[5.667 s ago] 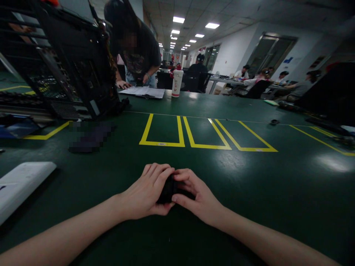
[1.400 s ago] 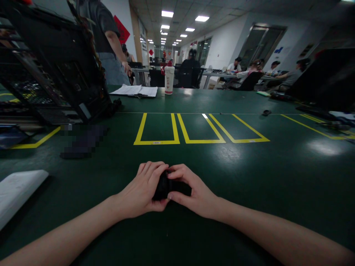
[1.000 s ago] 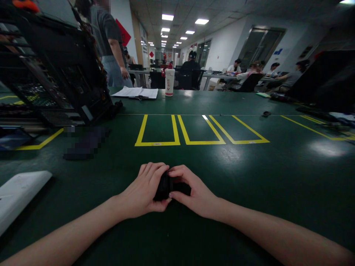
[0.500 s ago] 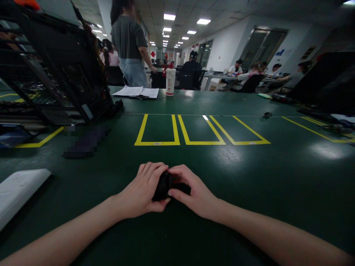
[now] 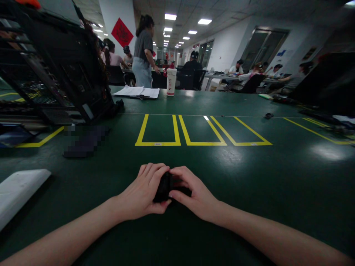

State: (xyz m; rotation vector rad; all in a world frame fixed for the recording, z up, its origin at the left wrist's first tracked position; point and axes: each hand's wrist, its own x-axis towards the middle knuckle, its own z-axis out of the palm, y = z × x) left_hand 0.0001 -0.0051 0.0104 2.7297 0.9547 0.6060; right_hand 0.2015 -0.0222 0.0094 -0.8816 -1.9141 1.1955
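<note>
A small black object is between my hands, low over the green table; much of it is covered and its kind cannot be made out. My left hand is wrapped round its left side, fingers over the far edge and thumb at the near edge. From the right, my right hand grips the object's right side with thumb and fingertips, leaving a dark gap under the palm. Beyond my hands, three frames of yellow tape are stuck on the tabletop.
At left stand a black computer case and a white slab-like thing. Papers on a clipboard and a white cup are at the far edge. A black ring-shaped item lies at right. People are in the background.
Both hands keep nearly the same hold on the black object. In the background, a standing person has moved farther away and to the right, uncovering a red diamond-shaped decoration.
</note>
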